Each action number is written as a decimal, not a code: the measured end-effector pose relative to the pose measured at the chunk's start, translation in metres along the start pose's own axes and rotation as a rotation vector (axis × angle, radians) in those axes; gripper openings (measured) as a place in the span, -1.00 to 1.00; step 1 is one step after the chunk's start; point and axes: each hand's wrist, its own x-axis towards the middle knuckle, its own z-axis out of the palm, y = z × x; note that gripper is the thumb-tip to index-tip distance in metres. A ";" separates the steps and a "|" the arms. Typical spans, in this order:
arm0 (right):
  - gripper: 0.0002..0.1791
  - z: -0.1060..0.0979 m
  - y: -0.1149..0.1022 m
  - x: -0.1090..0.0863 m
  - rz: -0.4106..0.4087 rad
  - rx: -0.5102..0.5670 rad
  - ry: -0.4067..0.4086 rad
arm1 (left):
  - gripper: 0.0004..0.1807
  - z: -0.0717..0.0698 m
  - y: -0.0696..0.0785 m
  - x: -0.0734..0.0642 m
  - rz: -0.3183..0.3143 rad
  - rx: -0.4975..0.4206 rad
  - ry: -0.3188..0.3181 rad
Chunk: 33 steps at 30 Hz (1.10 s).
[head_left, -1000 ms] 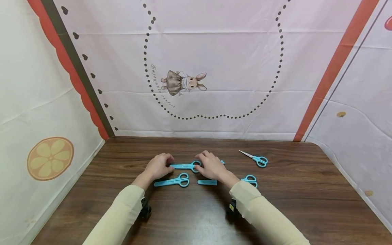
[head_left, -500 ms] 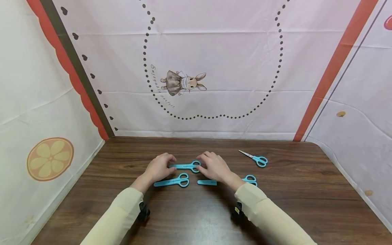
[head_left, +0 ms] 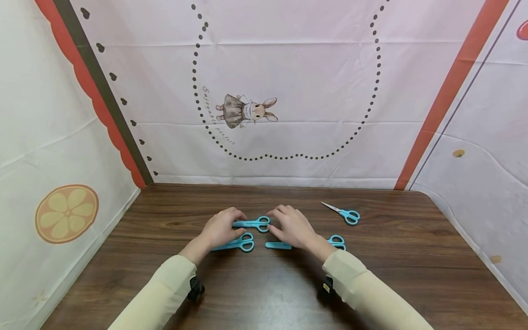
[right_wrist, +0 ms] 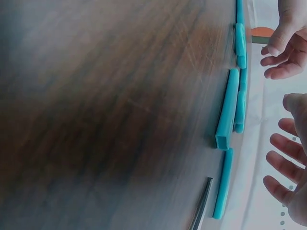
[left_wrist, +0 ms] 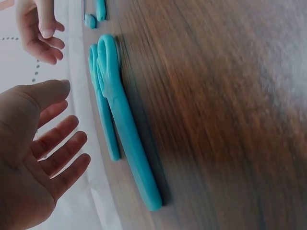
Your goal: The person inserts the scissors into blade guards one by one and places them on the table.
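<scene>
My left hand hovers at the blade end of a pair of blue scissors in a blue sheath; in the left wrist view its fingers are loosely bent and hold nothing. My right hand, fingers apart and holding nothing, is beside the handle end of the same scissors. A second sheathed pair of blue scissors lies nearer me, its sheath partly behind my left hand. Under my right forearm lie a loose blue sheath and scissors with blue handles, their blades hidden by the arm in the head view.
Scissors with bare blades lie at the right rear of the brown wooden table. Another loose blue sheath shows in the right wrist view, behind my right hand in the head view. A printed cloth hangs behind the table.
My left hand has shifted right, over the sheathed scissors. My right hand has drawn slightly right, away from their handles, and now covers the rear loose sheath. The scissors have stayed in place.
</scene>
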 end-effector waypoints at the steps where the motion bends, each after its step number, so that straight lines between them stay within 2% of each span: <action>1: -0.64 -0.001 0.000 -0.001 -0.010 -0.002 0.003 | -0.73 0.000 0.001 0.000 0.007 0.002 0.001; 6: -0.62 -0.008 0.001 -0.008 -0.043 0.011 0.018 | -0.71 0.001 0.005 -0.003 0.037 0.019 0.002; 17: -0.56 -0.021 0.012 -0.024 -0.040 0.019 0.025 | -0.67 0.000 0.013 -0.008 0.077 0.026 0.011; 24: -0.55 -0.024 0.015 -0.035 -0.039 -0.002 0.019 | -0.67 0.001 0.017 -0.012 0.075 0.012 0.017; 33: -0.53 -0.040 0.020 -0.049 -0.010 0.018 0.049 | -0.67 0.004 0.017 -0.013 0.082 0.011 0.035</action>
